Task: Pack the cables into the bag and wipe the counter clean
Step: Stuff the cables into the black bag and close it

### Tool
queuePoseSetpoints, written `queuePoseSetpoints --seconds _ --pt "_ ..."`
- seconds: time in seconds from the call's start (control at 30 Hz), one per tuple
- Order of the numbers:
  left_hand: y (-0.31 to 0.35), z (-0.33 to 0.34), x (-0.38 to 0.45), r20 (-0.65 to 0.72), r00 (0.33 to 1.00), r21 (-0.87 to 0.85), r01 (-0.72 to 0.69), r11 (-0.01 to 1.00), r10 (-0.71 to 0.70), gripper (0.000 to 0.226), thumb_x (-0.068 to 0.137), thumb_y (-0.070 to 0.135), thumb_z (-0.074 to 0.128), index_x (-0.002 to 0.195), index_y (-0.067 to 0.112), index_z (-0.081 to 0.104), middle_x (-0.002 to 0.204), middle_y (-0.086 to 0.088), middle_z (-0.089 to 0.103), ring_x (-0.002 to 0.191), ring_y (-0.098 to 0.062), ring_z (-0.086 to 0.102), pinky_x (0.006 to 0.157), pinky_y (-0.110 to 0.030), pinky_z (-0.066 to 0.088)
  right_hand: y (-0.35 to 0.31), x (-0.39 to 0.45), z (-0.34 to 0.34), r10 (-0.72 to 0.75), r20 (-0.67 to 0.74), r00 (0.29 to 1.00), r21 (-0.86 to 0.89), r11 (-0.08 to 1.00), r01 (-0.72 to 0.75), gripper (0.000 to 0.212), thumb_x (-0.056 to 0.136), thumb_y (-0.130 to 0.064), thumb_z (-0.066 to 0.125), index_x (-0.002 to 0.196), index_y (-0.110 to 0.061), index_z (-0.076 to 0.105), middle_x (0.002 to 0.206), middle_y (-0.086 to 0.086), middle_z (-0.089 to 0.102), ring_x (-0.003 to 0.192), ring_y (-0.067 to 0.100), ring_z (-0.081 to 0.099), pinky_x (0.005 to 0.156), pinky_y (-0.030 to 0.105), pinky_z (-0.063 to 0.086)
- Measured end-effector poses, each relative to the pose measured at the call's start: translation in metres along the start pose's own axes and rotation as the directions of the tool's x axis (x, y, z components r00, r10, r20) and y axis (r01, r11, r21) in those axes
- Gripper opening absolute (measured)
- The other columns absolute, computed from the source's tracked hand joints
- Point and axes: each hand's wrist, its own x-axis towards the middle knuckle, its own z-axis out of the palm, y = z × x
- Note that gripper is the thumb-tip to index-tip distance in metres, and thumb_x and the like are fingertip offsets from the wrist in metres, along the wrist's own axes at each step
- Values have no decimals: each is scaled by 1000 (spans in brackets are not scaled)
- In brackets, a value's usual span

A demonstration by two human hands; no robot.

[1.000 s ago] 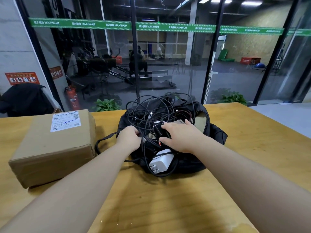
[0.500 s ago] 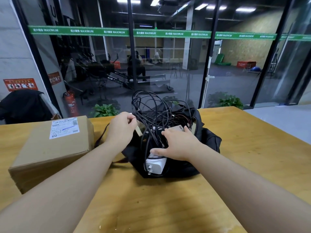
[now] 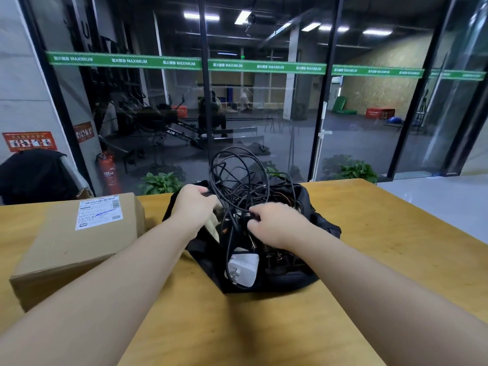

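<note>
Ceiling lights (image 3: 202,16) glared off the dark glass; the table (image 3: 383,233) was evenly lit. Soft shadows lay under both arms. Edges bowed, and the right hand (image 3: 277,224) was slightly blurred.

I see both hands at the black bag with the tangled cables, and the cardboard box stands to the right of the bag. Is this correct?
Not quite. In the head view the cardboard box stands to the left of the black bag, not the right. The rest holds: the left hand and right hand are both at the bag with the tangled cables.
</note>
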Motion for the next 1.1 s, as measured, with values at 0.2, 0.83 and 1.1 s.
queuePoseSetpoints --seconds 0.2,0.83,1.1 --pt "9 -15 0 52 982 433 -187 882 183 7 81 17 66 81 18 73 75 -5 64 65 -20 52 55 -26 37 -34 31 -43 -318 -510 799 -207 947 245 32 92 -19 45 123 -17 53 132 3 49 124 25 40 98 40 40" --pt "-7 -19 6 95 968 605 -242 759 233 12 93 17 53 98 7 49 89 -10 58 80 -28 54 69 -38 46 -48 75 -19 -335 -169 927 -426 873 238 48 84 -28 55 128 -20 38 116 5 59 111 29 53 87 41 36" --pt "-7 -23 11 106 969 729 -229 645 223 21 84 32 63 82 14 73 76 -5 66 75 -28 62 64 -29 49 -28 53 -9 -270 -165 949 -281 935 217 46 85 -18 56 127 -4 42 151 11 21 111 34 53 86 42 47"
